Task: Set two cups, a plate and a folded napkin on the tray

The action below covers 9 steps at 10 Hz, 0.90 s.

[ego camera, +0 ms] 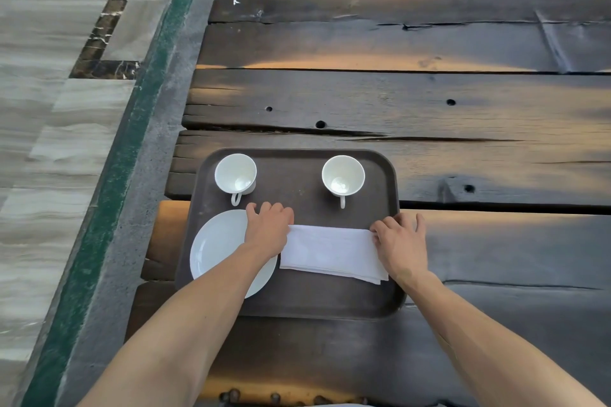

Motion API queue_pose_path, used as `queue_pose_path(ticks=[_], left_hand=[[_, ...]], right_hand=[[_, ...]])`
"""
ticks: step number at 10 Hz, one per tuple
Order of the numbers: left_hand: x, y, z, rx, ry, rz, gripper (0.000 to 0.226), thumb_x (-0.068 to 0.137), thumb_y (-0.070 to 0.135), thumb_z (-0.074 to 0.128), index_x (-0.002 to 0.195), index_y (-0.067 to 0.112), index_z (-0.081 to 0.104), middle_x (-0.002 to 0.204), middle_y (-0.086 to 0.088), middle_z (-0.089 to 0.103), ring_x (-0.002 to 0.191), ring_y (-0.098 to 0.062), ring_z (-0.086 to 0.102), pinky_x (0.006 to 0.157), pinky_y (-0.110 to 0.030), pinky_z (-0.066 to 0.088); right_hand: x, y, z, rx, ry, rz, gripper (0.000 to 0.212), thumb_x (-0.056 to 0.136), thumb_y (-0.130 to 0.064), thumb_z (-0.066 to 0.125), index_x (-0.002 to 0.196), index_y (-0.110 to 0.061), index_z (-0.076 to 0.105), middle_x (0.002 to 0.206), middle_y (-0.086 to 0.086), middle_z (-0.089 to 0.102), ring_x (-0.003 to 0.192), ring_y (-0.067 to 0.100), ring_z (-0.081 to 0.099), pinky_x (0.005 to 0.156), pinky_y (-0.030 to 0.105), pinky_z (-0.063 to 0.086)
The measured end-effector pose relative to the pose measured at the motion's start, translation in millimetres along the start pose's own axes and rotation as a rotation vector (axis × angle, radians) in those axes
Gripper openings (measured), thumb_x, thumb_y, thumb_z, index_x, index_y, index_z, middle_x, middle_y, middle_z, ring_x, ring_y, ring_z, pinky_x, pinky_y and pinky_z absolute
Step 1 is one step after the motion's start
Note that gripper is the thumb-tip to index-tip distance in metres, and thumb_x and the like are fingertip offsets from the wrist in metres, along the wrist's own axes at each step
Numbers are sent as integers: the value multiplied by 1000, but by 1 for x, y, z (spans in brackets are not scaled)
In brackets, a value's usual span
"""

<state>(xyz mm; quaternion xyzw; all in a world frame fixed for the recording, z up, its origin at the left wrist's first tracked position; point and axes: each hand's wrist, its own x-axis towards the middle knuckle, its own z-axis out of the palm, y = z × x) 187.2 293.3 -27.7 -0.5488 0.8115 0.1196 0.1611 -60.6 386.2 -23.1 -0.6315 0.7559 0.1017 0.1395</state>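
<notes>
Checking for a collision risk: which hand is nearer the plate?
Left. The left hand lies over the plate's right edge; the right hand is beyond the napkin, at its far end.

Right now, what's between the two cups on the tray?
Nothing: in the head view only bare tray lies between the left cup and right cup.

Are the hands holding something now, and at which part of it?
Both hands are on the folded napkin, which lies on the tray: the left hand at its left end, the right hand at its right end. A closed pinch cannot be told.
</notes>
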Motion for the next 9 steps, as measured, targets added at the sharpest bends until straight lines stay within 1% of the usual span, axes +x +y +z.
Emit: queue_pose_path(ticks=[1,2,3,4,5,6,7,8,9], left_hand=[[-7,-2,2,21,31,-4,19,97,23,47,114,27,55,116,3,54,111,-21,45,109,-46,19],[-11,-1,3,41,35,-5,22,96,28,48,117,27,55,118,2,53,113,-21,45,109,-46,18],[-18,0,3,51,29,-9,31,93,33,52,123,26,53,124,1,49,120,-22,40,111,-47,15],[-23,0,3,39,4,-2,39,92,36,54,129,25,50,129,0,46,125,-22,36,113,-49,11],[-31,-2,1,-12,22,-4,47,92,37,53,137,25,45,133,0,45,129,-22,34,113,-47,10],[-40,-7,-3,-55,62,-3,47,94,39,51,138,26,45,134,0,46,129,-20,36,113,-44,11],[-53,-20,-7,-120,98,18,45,96,43,50,137,26,47,134,1,48,130,-21,39,112,-39,17],[-63,-34,-11,-178,116,30,45,96,45,51,137,27,49,135,1,49,129,-23,40,111,-37,21],[-72,-55,-14,-236,161,56,45,93,49,53,133,28,53,136,4,51,127,-21,43,108,-36,27]], right_hand=[[-3,0,-2,-16,-18,-7,28,99,-28,41,120,-28,60,120,-4,61,124,26,41,115,53,13],[-6,0,-2,-25,-38,-13,31,98,-32,42,126,-28,56,127,-4,57,129,24,37,115,52,15],[-13,-3,-3,-41,-39,-14,44,95,-36,47,138,-27,45,141,-4,45,140,26,25,116,52,15],[-18,-4,-4,-19,-26,17,55,95,-37,48,146,-23,34,150,-3,35,146,28,16,116,51,15],[-26,3,-8,7,2,65,56,97,-34,43,150,-19,30,154,-2,32,148,26,12,116,49,17],[-31,6,-12,28,30,96,52,99,-32,40,148,-18,33,153,-3,35,148,24,14,116,48,18],[-38,7,-20,75,80,115,47,100,-34,38,144,-20,40,151,-4,39,147,23,18,115,46,21],[-42,0,-27,81,108,112,46,100,-37,36,143,-21,42,150,-5,40,147,22,19,114,44,23],[-47,-12,-32,114,158,113,49,101,-40,35,145,-22,41,154,-3,37,149,22,16,116,43,21]])
